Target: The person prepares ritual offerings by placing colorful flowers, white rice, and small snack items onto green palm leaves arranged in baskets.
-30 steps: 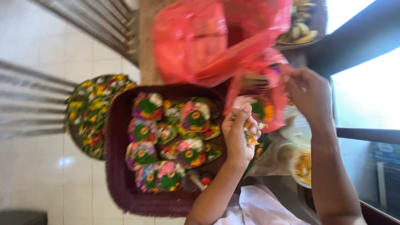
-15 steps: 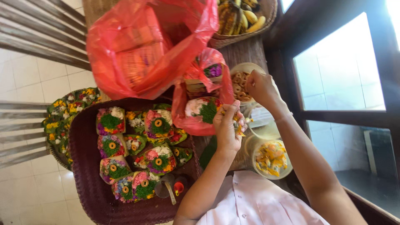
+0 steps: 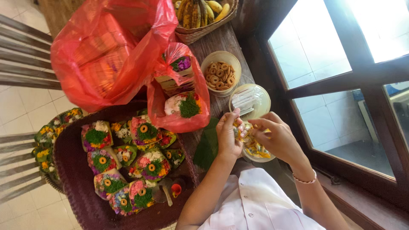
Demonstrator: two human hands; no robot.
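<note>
My left hand [image 3: 228, 136] and my right hand [image 3: 277, 138] meet over a round bowl of yellow wrapped pieces [image 3: 257, 154]. Between their fingertips they pinch a small yellow wrapped piece [image 3: 245, 130]. Left of my hands a small red plastic bag [image 3: 179, 115] lies open with flower offerings inside. A dark woven tray [image 3: 72, 179] beside it holds several leaf offerings [image 3: 147, 164] topped with flowers and ring biscuits.
A bowl of ring biscuits [image 3: 219, 76] and a bowl of white sticks [image 3: 249, 101] stand above my hands. A large red bag [image 3: 106, 55], a basket of bananas [image 3: 204, 12], a green leaf [image 3: 206, 149], a second offering tray [image 3: 51, 136] and a window frame [image 3: 341, 76] surround them.
My hands have left the small red bag and come together over the bowl of yellow pieces, now holding one piece. The view has shifted toward the window side.
</note>
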